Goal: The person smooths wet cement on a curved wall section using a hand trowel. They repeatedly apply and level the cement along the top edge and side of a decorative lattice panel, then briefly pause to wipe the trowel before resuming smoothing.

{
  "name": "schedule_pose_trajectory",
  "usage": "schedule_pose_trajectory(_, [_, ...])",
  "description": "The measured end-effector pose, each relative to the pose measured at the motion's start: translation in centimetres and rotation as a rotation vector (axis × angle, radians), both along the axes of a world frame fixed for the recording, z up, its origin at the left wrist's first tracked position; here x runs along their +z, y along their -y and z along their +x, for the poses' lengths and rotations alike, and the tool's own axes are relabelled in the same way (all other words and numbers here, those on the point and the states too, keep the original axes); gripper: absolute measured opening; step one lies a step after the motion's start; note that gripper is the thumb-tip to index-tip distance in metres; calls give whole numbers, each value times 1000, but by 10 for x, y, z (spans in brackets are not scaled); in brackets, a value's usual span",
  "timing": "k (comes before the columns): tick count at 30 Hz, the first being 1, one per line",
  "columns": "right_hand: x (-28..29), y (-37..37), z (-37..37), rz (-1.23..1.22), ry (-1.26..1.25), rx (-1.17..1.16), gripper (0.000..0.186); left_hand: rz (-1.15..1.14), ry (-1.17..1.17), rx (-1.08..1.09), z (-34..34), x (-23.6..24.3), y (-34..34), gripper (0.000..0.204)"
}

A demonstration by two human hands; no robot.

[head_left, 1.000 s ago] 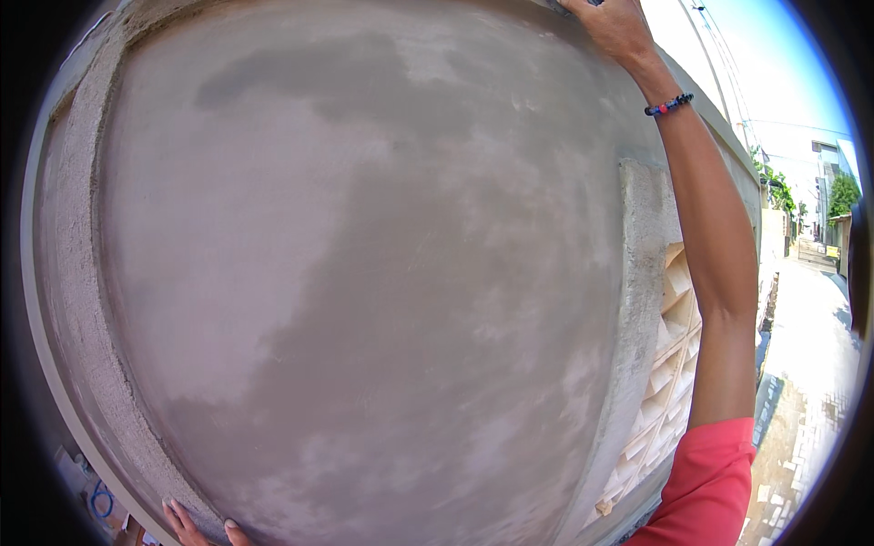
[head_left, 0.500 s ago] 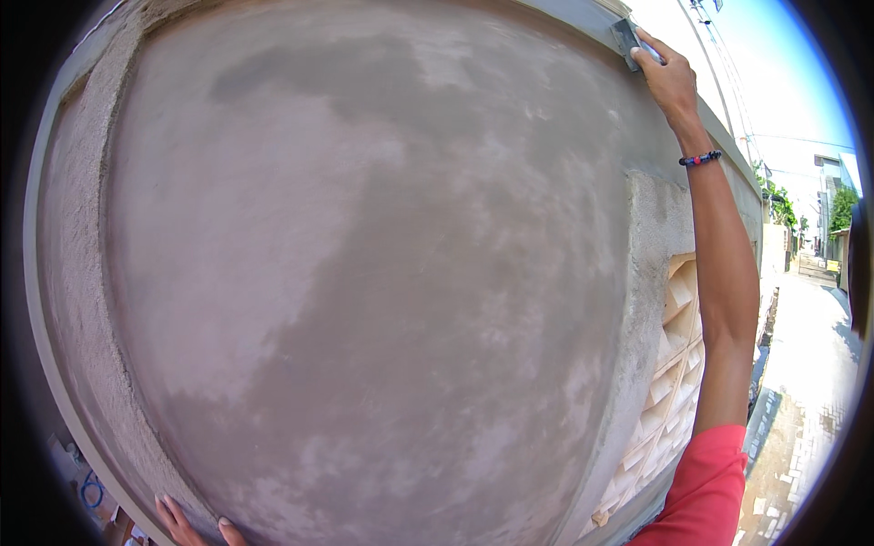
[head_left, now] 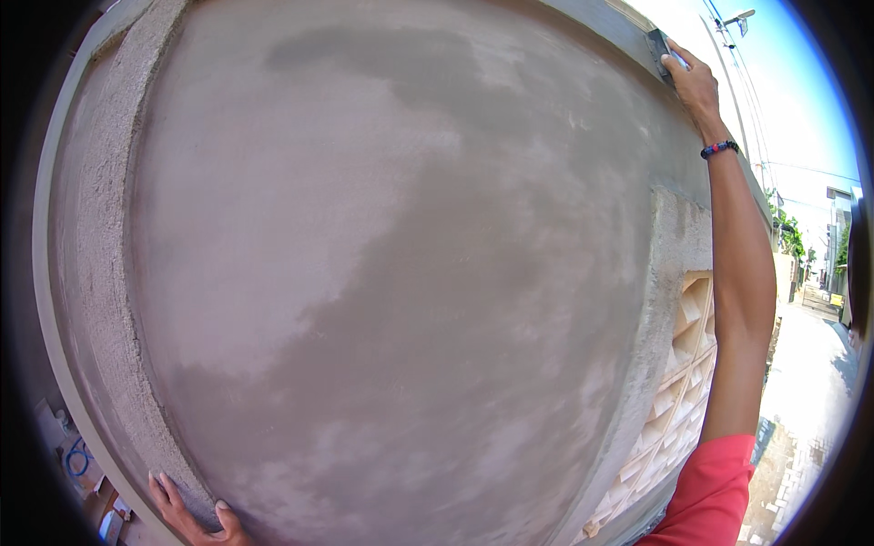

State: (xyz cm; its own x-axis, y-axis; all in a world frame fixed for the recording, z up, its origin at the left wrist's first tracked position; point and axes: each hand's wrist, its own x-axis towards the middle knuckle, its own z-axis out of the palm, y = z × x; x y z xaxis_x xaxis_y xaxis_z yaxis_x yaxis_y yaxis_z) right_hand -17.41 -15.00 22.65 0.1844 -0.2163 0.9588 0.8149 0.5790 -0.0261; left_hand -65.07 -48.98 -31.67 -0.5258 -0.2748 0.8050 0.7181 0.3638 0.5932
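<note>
A grey plastered wall (head_left: 382,273) fills most of the head view, with damp darker patches. My right hand (head_left: 687,82) is raised to the top right, gripping a dark flat trowel (head_left: 659,50) against the upper edge band (head_left: 614,27); a beaded bracelet circles that wrist. My left hand (head_left: 191,514) rests low at the left, fingers apart, on a rough raised plaster strip (head_left: 123,227). Beside my right arm, a pale patterned block panel (head_left: 683,355) is set within a rough cement border (head_left: 665,218).
At the right are a sunlit paved lane (head_left: 801,400), trees (head_left: 788,237), distant buildings (head_left: 838,227) and overhead wires with a pole lamp (head_left: 739,20). A blue hose (head_left: 77,457) and assorted items lie below the wall's left edge.
My right hand has moved rightward and down along the upper edge with the trowel, which came into fuller view. The view has shifted slightly, and more of my left hand shows.
</note>
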Motion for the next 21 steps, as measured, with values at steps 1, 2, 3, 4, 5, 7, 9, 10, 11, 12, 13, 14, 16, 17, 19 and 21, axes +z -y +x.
schedule_pose_trajectory(1, [-8,1,-8,-21,-37,-2,44,8,17,-3,4,2,1,78])
schedule_pose_trajectory(2, [-21,3,-13,-42,-82,-7,44,17,26,-9,5,3,1,80])
schedule_pose_trajectory(3, [-26,12,-20,37,-61,-8,45,2,-8,-7,0,1,-1,80])
schedule_pose_trajectory(4, [-30,19,-32,116,-38,-11,45,-12,-43,-6,-6,-3,-2,79])
schedule_pose_trajectory(5, [-33,28,-50,197,-11,-7,46,-23,-73,1,-10,-7,-2,79])
schedule_pose_trajectory(7, [-42,62,-106,170,121,94,47,-59,-50,66,-7,-9,3,77])
schedule_pose_trajectory(9, [-42,90,-145,192,265,141,44,-65,-40,73,-10,-10,3,74])
schedule_pose_trajectory(10, [-40,105,-169,312,316,168,42,-56,-37,58,-11,-10,2,73])
schedule_pose_trajectory(11, [-35,116,-198,432,366,217,40,-51,-28,63,-10,-11,4,72])
schedule_pose_trajectory(12, [-32,124,-208,549,411,249,39,-41,-25,56,-10,-12,4,72])
schedule_pose_trajectory(13, [-29,127,-207,522,417,256,39,-32,-21,52,-9,-12,4,72])
schedule_pose_trajectory(14, [-28,131,-200,493,420,255,39,-23,-21,42,-9,-12,5,71])
schedule_pose_trajectory(16, [8,102,-149,282,280,90,42,-59,2,19,-7,-5,3,71])
schedule_pose_trajectory(17, [38,69,-103,105,138,-59,45,-73,19,5,-6,-2,2,71])
schedule_pose_trajectory(19, [18,51,-82,50,37,-8,46,-94,36,30,-1,2,6,72])
schedule_pose_trajectory(21, [-9,44,-85,110,-14,-5,47,-119,37,45,-1,1,8,72])
